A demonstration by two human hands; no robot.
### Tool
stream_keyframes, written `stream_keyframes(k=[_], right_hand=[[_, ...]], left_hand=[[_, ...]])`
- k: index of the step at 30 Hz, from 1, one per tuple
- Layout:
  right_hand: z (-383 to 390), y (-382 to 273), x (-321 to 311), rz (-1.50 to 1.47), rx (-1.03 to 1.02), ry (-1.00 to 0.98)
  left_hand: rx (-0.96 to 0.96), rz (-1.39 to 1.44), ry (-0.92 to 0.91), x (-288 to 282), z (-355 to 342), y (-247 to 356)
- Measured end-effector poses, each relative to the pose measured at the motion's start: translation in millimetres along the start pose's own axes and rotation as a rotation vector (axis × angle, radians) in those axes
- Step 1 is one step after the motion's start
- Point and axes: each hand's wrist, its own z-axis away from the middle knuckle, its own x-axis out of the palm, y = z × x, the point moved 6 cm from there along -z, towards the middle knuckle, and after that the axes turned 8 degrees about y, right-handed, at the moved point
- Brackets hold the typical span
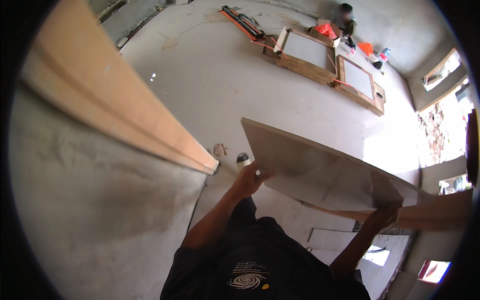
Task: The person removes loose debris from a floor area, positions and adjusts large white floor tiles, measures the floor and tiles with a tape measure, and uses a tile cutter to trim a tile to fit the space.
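Note:
A large glossy grey tile (320,172) is held up in front of my body, tilted, with its long edge running from centre to right. My left hand (250,179) grips its left end, the thumb against the near face. At the lower right edge, my right hand (384,218) is closed on the tile; some of its fingers are in shadow. Below the left end shows one of my shoes (243,160) on the pale floor.
A wooden door frame (125,110) rises close on my left, beside a grey wall (105,185). Packed tile stacks (305,70) and an orange-and-black tile cutter (242,22) lie ahead. A person (345,22) is at the far right. Another wooden frame (435,212) stands at right.

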Motion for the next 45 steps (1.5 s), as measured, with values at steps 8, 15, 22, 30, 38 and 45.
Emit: stream_keyframes(k=[8,15,22,30,38,45], right_hand=[[-73.1,0.6,329.8,0.014,-0.035,-0.153],[-184.2,7.8,537.7,-0.118,0.258,0.129],[-272.1,-12.4,816.6,-0.311,0.269,-0.080],[-266.7,-260.2,1257.3,-0.468,0.026,-0.601],[-116.6,-296.8,1512.5,-0.314,0.101,-1.076],[-22.9,-272.8,1720.7,-0.304,-0.037,-1.018]], left_hand=[[-0.241,-0.028,0.046,-70.5,-293.8,-51.1],[-0.045,0.022,-0.038,-120.7,-534.5,26.3],[-0.160,0.144,-0.023,-182.4,-702.9,-39.8],[0.281,-0.639,0.668,-396.8,-867.4,-30.8],[0.348,0.278,1.079,-659.3,-1014.4,-6.8],[0.080,0.565,1.064,-781.1,-1172.4,-17.6]])
